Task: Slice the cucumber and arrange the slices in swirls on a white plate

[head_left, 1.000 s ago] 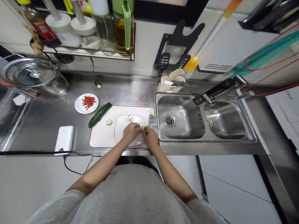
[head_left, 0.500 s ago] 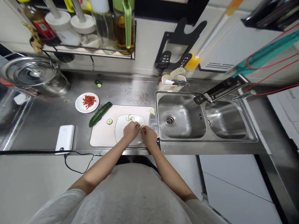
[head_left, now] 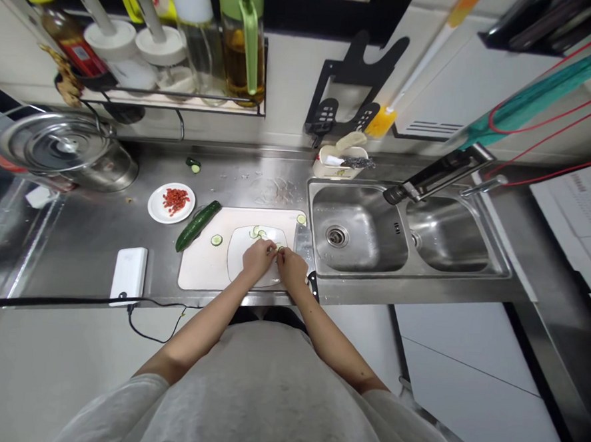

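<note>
1. Head view: I can't read the blurred red label (head_left: pixel 84 57) on the bottle (head_left: pixel 60 26).
2. I have the left hand (head_left: pixel 258 259) and right hand (head_left: pixel 292 269) pinching a cucumber slice (head_left: pixel 280 247) over the white plate (head_left: pixel 236 245).
3. Steel tabletop (head_left: pixel 166 256) meets a double sink (head_left: pixel 369 232).

White wall (head_left: pixel 289 80), wall rack (head_left: pixel 217 104), stainless-steel counter (head_left: pixel 84 235), double sink (head_left: pixel 362 238), white cabinet panels (head_left: pixel 478 352).

Kitchen, steel counter (head_left: pixel 257 191) with double sink (head_left: pixel 358 228), lidded pot (head_left: pixel 111 170), rack of seasoning bottles and jars (head_left: pixel 161 46)
</note>
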A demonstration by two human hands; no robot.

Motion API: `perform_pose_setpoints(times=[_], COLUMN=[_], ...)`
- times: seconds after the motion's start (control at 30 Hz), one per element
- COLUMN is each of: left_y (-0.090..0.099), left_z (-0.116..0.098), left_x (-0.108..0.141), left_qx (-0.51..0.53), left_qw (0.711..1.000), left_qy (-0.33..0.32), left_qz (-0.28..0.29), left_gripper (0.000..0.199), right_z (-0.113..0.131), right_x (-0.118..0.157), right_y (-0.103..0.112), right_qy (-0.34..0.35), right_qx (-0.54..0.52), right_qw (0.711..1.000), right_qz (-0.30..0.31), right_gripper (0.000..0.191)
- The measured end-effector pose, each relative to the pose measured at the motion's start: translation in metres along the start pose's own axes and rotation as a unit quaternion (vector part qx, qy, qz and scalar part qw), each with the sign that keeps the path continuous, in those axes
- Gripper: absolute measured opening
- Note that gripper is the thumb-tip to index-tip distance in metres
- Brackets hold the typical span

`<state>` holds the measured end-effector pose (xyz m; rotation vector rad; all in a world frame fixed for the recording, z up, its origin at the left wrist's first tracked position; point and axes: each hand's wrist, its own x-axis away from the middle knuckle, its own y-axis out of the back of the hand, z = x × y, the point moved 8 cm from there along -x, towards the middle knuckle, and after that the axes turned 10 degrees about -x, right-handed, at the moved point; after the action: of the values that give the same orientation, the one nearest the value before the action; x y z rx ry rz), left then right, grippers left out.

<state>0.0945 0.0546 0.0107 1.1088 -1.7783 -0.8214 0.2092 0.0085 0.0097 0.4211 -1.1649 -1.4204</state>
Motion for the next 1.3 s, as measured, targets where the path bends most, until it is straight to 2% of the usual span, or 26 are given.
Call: perform_pose_setpoints(times=[0.27, 0.53, 0.7, 0.83, 1.3], left_y=[0.004, 0.005, 0.002, 0.001, 0.001], left_z=[-0.004, -0.002, -0.001, 0.000, -0.004], left_x=[0.003, 0.005, 0.004, 0.002, 0.001], left_qx=[-0.012, -0.034, -0.039, -0.038, -0.030], left_qw=[0.999, 0.999, 0.999, 0.999, 0.999], left_qy=[-0.035, -0.039, -0.031, -0.029, -0.036], left_qz=[-0.010, -0.006, 0.007, 0.008, 0.002], left_gripper=[0.024, 0.027, 0.028, 0.028, 0.026], right_z=[-0.002, -0.002, -0.003, -0.001, -0.005], right_x=[0.003, 0.002, -0.005, -0.013, -0.031], right_y=[0.002, 0.000, 0.014, 0.014, 0.015], right_qy=[-0.015, -0.023, 0.004, 0.042, 0.042], right_qx=[0.002, -0.017, -0.032, -0.029, -0.057], right_qw=[1.000, 1.000, 0.999, 0.999, 0.997], right_qz=[-0.002, 0.002, -0.025, 0.004, 0.015], right_gripper=[0.029, 0.028, 0.027, 0.025, 0.019])
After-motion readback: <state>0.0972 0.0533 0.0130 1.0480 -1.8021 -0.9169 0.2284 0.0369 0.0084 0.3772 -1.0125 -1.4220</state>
